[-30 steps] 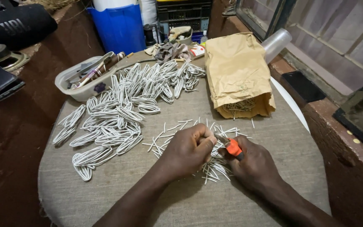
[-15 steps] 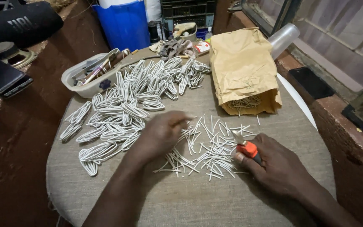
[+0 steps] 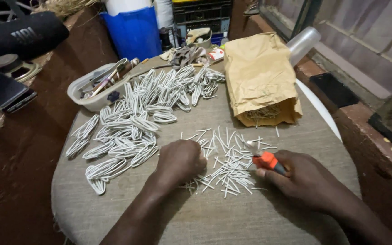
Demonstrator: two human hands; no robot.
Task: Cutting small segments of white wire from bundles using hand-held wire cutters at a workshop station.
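My left hand (image 3: 180, 161) is curled into a fist over the left edge of a scatter of short white wire pieces (image 3: 230, 161) on a cloth-covered round table (image 3: 214, 213); whether it grips a piece is hidden. My right hand (image 3: 302, 179) holds orange-handled pliers (image 3: 265, 159), with the tip pointing up-left into the scatter. To the left lie several white bent wire loops (image 3: 130, 124), spread in rows toward the back.
A brown paper bag (image 3: 259, 75) lies open at the back right with wire pieces inside. A clear plastic tub of tools (image 3: 97, 86) sits at the back left, a blue container (image 3: 134, 31) behind it. A black speaker (image 3: 21, 34) and phone (image 3: 3, 90) rest left.
My left hand has come back from the loop pile on the left to the scattered wire pieces. My right hand with the pliers stays beside the scatter.
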